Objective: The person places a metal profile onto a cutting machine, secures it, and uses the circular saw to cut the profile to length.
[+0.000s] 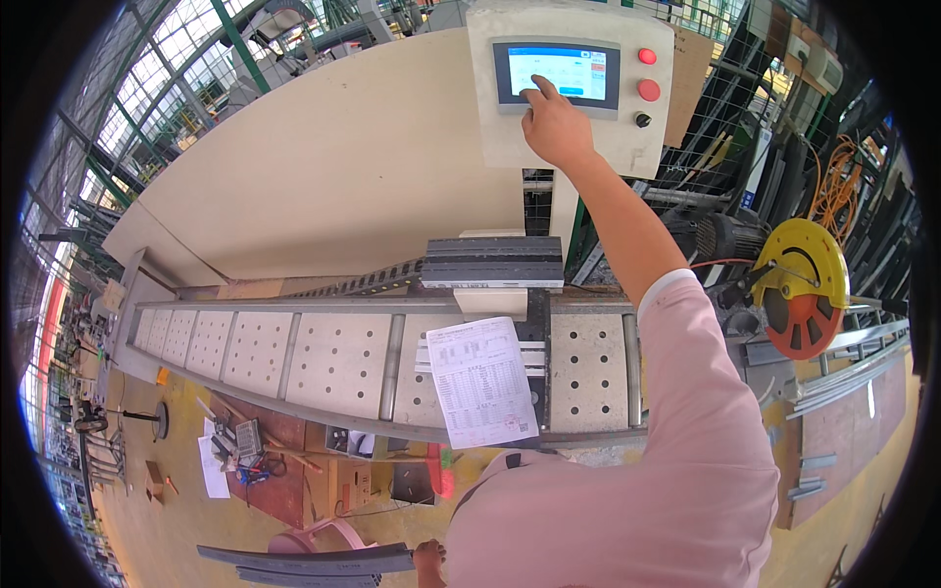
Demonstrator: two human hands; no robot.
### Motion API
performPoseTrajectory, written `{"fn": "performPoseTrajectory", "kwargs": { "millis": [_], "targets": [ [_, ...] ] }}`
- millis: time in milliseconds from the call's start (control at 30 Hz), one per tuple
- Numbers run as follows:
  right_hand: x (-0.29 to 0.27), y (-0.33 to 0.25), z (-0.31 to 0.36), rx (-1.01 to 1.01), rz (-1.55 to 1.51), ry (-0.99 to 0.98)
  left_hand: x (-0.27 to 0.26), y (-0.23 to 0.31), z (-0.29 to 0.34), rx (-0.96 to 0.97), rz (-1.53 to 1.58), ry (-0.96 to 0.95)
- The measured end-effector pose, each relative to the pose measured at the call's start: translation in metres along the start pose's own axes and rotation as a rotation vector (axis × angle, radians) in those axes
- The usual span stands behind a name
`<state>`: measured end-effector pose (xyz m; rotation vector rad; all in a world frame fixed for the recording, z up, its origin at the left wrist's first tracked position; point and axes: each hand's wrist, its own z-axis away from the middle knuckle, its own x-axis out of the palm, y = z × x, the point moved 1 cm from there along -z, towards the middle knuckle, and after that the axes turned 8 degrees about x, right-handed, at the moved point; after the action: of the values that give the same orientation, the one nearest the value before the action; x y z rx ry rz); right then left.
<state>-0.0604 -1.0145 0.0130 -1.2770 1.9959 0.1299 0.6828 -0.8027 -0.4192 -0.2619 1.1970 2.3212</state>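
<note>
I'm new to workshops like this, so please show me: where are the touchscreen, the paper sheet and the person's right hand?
Touchscreen (pixel 582 71), head view: on its lit display.
Paper sheet (pixel 483 382), head view: middle of its printed face.
Right hand (pixel 561 131), head view: back of the hand.

Along the upper left of the frame I have bright paned windows (pixel 184 39), with white daylight coming through and a slanting green post (pixel 237 44) in front. Yellowish floor (pixel 127 529) spreads across my lower left, where a pink seat (pixel 289 542), partly hidden, stands near the bottom edge; wire mesh (pixel 701 137) lines the upper right.
</note>
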Motion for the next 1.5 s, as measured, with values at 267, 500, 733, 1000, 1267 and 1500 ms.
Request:
{"fn": "performPoseTrajectory", "kwargs": {
  "millis": [267, 500, 733, 1000, 1267, 1500],
  "targets": [
    [-0.002, -0.009, -0.003, 0.009, -0.014, -0.016, -0.001, -0.007, 0.002, -0.105, 0.088, 0.063],
    [-0.001, -0.018, -0.005, -0.026, -0.035, 0.004, -0.001, -0.035, -0.01, -0.194, 0.242, 0.068],
    [0.005, -0.01, -0.016, 0.011, 0.01, -0.108, -0.005, -0.032, -0.02, 0.011, 0.052, -0.014],
    [0.003, -0.008, 0.005, -0.045, -0.058, -0.025, 0.001, 0.006, 0.002, -0.124, 0.119, 0.05],
    [-0.005, 0.016, 0.025, 0.041, -0.053, 0.05, 0.002, 0.016, 0.012, -0.14, 0.122, 0.068],
    [-0.014, 0.03, 0.028, 0.085, -0.042, 0.112, 0.001, 0.022, 0.015, -0.101, 0.116, 0.07]
  ]
}}
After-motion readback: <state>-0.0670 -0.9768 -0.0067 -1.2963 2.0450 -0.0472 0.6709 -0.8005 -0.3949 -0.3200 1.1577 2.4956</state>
